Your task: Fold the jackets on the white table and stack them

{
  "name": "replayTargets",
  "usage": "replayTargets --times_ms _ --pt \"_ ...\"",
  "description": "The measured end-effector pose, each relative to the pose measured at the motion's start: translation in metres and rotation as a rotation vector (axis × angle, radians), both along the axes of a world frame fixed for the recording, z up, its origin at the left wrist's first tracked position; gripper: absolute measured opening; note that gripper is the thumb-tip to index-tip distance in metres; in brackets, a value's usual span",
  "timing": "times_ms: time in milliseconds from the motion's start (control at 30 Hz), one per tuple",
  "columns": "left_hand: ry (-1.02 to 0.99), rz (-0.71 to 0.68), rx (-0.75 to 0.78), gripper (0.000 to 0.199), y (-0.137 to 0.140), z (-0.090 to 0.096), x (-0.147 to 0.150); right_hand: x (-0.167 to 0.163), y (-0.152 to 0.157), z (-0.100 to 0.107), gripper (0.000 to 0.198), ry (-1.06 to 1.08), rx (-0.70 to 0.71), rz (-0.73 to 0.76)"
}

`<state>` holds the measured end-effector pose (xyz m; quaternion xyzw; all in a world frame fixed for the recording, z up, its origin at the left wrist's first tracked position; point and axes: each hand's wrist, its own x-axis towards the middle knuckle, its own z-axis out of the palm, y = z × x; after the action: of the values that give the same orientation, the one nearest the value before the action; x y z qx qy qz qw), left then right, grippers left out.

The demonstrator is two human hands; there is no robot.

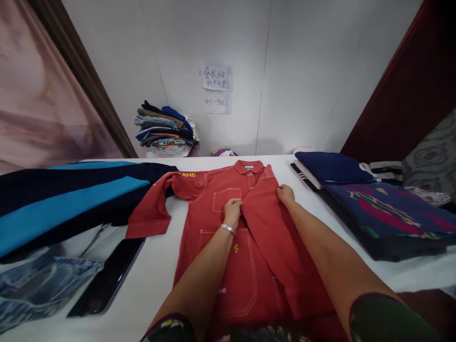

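A red long-sleeved jacket (pixel 221 218) lies front up on the white table, its collar at the far side. Its left-side sleeve (pixel 149 204) is bent outward, while the right-side sleeve (pixel 274 228) is laid over the front and runs down toward me. My left hand (pixel 233 211), with a silver bracelet at the wrist, is closed in a pinch on the inner edge of that folded sleeve, beside the chest pocket (pixel 221 198). My right hand (pixel 286 194) is closed on the jacket's outer right edge below the shoulder. The jacket's hem is hidden near my body.
Left of the jacket lie a navy and light-blue garment (pixel 78 190), a dark phone (pixel 107 280) and denim (pixel 42 285). Folded clothes (pixel 384 204) are stacked at the right. Another pile (pixel 166 130) stands by the back wall, which carries two handwritten paper notes (pixel 216 90).
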<state>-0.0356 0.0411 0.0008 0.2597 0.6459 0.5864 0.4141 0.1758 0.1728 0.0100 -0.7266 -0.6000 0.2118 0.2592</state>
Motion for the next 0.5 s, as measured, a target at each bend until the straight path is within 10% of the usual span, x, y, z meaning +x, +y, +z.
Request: replayTargets --times_ms 500 --pt "0.981 -0.257 -0.148 0.026 -0.026 0.016 0.015 0.041 -0.093 -0.011 0.044 -0.228 0.184 0.387"
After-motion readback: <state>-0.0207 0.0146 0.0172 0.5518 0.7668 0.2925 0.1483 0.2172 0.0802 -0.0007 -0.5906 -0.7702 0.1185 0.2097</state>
